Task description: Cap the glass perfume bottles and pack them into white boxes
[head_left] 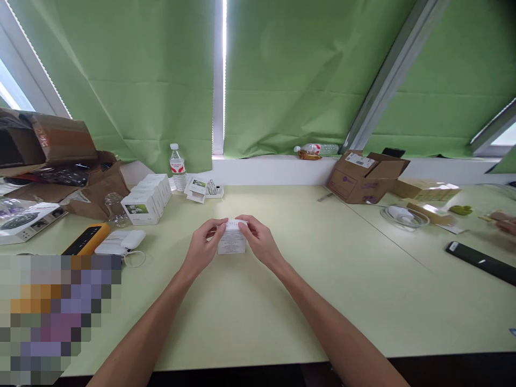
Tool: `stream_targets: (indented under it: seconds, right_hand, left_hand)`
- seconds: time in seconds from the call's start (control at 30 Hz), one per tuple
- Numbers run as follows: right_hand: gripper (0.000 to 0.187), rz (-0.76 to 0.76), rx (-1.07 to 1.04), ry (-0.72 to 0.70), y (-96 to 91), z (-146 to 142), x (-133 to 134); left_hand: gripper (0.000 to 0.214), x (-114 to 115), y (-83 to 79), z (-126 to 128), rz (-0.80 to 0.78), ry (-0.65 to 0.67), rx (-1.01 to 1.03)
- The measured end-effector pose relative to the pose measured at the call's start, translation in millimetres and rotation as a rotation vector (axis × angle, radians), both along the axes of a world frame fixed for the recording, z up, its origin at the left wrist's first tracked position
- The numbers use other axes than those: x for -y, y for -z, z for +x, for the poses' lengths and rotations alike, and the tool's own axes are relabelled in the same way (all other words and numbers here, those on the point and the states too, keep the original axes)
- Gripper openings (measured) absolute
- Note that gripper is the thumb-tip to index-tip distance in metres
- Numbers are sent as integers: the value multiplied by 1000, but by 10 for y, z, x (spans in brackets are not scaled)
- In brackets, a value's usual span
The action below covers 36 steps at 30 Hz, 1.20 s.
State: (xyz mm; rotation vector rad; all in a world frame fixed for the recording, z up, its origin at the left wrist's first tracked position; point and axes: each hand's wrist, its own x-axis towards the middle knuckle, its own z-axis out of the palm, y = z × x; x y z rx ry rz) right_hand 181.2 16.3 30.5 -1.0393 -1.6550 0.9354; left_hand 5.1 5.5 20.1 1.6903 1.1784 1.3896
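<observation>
A small white carton (231, 244) with fine print on its near side stands upright on the table in front of me. My left hand (205, 242) grips its upper left edge between thumb and fingers. On the opposite side, my right hand (261, 239) holds the upper right edge, its thumb on the near side. The fingertips behind the carton are partly hidden. Beyond my left hand lies an opened small white box (196, 188), beside a white tray (215, 192) with a coiled cable.
Several white cartons (147, 199) stand in a row at left, near an upright water bottle (178, 167) and a yellow-black device (86, 239). Behind right is a cardboard box (363, 177). A white cable (405, 216) and black flat object (481, 262) lie right; another person's hand (503, 220) shows there.
</observation>
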Motion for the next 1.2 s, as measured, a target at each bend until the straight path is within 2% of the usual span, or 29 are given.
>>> stream_targets:
  seconds: [0.57, 0.77, 0.87, 1.03, 1.2]
  right_hand:
    - [41, 58, 65, 26, 13, 12, 7]
    - [48, 56, 135, 168, 89, 33, -42]
    - [49, 33, 162, 233, 102, 54, -76]
    - [51, 91, 245, 312, 88, 75, -80]
    - [53, 1, 184, 192, 118, 62, -62]
  left_hand:
    - [35, 13, -10, 4, 3, -10, 3]
    - [42, 2, 0, -19, -43, -17, 54]
    - [37, 0, 12, -30, -37, 12, 45]
    - [35, 17, 18, -33, -7, 25, 23]
    - [35, 10, 24, -36, -45, 79, 36]
